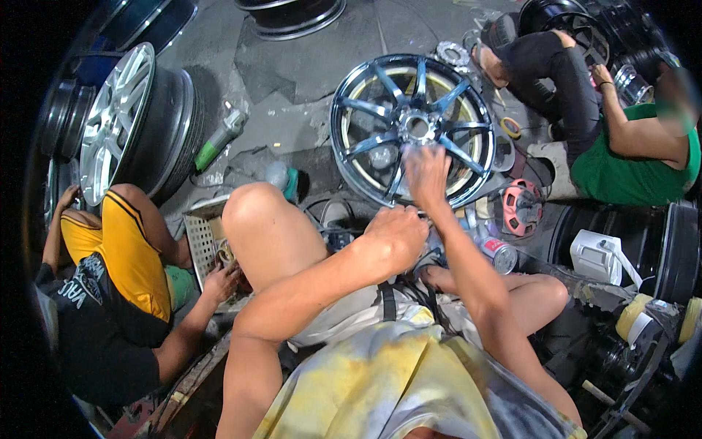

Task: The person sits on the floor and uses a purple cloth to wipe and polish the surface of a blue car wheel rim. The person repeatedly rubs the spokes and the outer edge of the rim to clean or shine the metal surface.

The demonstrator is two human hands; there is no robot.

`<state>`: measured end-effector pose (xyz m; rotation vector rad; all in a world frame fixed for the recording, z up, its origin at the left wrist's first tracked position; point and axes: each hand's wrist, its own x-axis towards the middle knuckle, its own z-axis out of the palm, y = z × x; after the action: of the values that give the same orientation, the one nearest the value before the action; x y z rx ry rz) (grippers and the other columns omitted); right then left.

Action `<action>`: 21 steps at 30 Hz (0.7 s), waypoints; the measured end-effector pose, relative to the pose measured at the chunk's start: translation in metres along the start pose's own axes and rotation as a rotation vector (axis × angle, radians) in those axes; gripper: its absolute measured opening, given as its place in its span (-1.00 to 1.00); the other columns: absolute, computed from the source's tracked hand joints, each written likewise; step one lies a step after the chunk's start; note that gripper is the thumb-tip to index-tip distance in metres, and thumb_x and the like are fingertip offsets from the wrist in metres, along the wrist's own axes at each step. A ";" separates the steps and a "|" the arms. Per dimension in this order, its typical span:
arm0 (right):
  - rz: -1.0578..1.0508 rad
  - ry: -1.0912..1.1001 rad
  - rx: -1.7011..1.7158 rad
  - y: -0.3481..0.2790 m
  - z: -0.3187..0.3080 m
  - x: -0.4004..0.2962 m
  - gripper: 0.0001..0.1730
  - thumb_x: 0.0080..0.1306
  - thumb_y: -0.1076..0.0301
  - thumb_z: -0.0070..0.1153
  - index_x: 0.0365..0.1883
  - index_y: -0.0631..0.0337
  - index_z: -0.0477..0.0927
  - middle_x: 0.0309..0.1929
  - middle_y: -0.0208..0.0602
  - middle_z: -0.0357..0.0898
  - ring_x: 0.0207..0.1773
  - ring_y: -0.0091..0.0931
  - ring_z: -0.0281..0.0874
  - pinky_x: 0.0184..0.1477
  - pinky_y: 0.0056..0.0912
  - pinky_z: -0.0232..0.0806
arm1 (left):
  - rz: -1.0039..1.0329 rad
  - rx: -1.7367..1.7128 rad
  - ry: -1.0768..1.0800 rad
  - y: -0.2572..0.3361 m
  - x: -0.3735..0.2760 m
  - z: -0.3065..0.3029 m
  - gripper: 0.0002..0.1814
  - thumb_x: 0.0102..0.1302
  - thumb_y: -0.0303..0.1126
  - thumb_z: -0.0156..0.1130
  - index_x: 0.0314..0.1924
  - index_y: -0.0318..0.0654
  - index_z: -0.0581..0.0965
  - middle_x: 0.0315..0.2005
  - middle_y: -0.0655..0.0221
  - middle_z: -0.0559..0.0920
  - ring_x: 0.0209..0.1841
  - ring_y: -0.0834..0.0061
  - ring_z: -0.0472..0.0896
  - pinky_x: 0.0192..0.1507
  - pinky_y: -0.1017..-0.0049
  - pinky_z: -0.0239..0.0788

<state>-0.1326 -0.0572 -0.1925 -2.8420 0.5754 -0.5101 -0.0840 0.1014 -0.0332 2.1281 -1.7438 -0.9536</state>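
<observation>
A dark blue, glossy multi-spoke alloy wheel (366, 108) stands before me, its face tilted up towards me. My left hand (397, 233) is curled at the wheel's near edge, its fingers closed against the rim; its fingertips are hidden. Over a lower spoke just below the hub bore, my right hand (429, 178) presses down with bent fingers. Motion blurs those fingertips, and a pale patch shows at them; whether it is a cloth or a pad I cannot tell.
To the left stand a silver alloy wheel (118, 123), a green-handled angle grinder (219, 140) and a perforated plastic basket (205, 244). A co-worker in black and yellow (104, 307) sits left, another in green (636, 159) right. A drink can (498, 255) and tape roll (510, 128) lie rightward.
</observation>
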 end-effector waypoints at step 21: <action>0.772 -0.279 0.137 0.203 0.016 -0.176 -0.74 0.27 0.24 0.23 -0.19 0.20 0.74 -0.22 -0.01 0.72 -0.07 -0.13 0.69 0.01 -0.14 0.46 | -0.069 0.146 -0.259 -0.003 0.030 0.023 -0.59 0.39 -0.10 0.20 -0.15 -0.38 0.65 -0.18 -0.04 0.67 -0.05 -0.03 0.66 0.03 0.13 0.50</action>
<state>-0.3483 -0.1675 -0.3109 -2.2456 1.4006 -0.0093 -0.0938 0.0791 -0.0624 2.2528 -1.9228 -1.2018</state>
